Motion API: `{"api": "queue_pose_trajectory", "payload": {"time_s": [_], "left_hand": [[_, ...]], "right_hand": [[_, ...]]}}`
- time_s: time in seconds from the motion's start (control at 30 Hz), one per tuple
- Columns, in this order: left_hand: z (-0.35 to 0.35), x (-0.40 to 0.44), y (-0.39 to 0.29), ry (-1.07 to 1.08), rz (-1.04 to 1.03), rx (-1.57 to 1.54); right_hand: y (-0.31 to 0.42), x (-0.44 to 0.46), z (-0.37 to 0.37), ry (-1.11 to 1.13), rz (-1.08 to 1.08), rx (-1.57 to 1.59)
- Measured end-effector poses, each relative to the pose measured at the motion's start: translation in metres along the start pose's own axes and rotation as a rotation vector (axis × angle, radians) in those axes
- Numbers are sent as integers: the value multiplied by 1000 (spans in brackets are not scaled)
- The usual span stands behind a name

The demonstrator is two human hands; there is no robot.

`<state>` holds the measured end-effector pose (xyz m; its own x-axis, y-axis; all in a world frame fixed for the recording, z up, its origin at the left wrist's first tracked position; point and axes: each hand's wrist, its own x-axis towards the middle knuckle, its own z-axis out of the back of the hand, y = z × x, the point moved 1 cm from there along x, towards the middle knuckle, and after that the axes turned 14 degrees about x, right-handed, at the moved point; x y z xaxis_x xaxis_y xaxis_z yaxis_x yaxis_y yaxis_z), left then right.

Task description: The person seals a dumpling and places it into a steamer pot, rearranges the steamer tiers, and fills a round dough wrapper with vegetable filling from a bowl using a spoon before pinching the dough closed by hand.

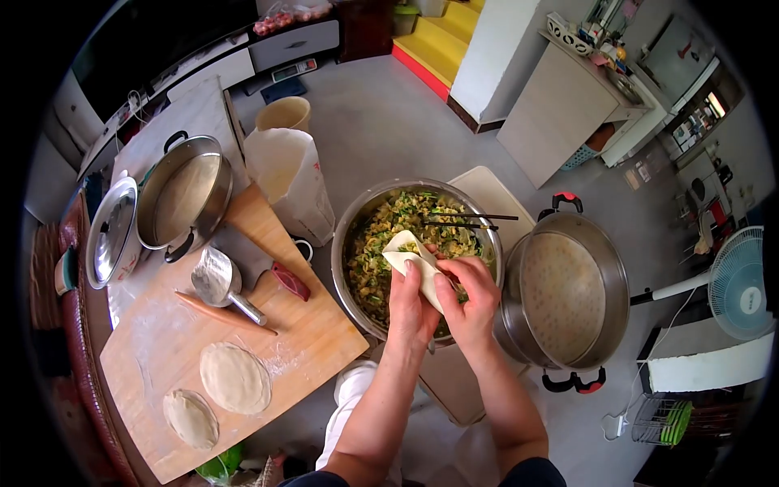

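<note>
A folded dough wrapper (398,253) with a little green-and-yellow filling showing at its open end is held between my two hands. My left hand (412,307) cups it from the left, thumb along its side. The fingers of my right hand (469,294) pinch its right edge. Both hands are over a large metal bowl (339,280) of chopped green-and-yellow filling (373,264). A pair of dark chopsticks (471,221) rests across the bowl's right side. On the wooden board (316,341) to the left lie a flat dough round (235,377) and a filled, folded dough piece (191,419).
A rolling pin (223,312), metal scoop (217,276) and dark red object (290,281) lie on the board. Behind it stand a deep pan (146,219) and a lid (112,231). A perforated steamer pot (621,300) stands right of the bowl, near a fan (742,284).
</note>
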<state>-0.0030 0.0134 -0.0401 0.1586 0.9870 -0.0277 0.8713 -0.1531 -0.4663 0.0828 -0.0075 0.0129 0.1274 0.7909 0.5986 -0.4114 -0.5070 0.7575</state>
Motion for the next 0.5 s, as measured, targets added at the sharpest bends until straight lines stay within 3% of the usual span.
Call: {"api": "queue_pose_trajectory", "payload": {"time_s": [0.2, 0.5], "left_hand": [[1, 0, 0, -107, -43, 2], [2, 1, -2, -153, -76, -54]], "right_hand": [[11, 11, -18, -30, 79, -169], [2, 13, -32, -3, 60, -110]]}}
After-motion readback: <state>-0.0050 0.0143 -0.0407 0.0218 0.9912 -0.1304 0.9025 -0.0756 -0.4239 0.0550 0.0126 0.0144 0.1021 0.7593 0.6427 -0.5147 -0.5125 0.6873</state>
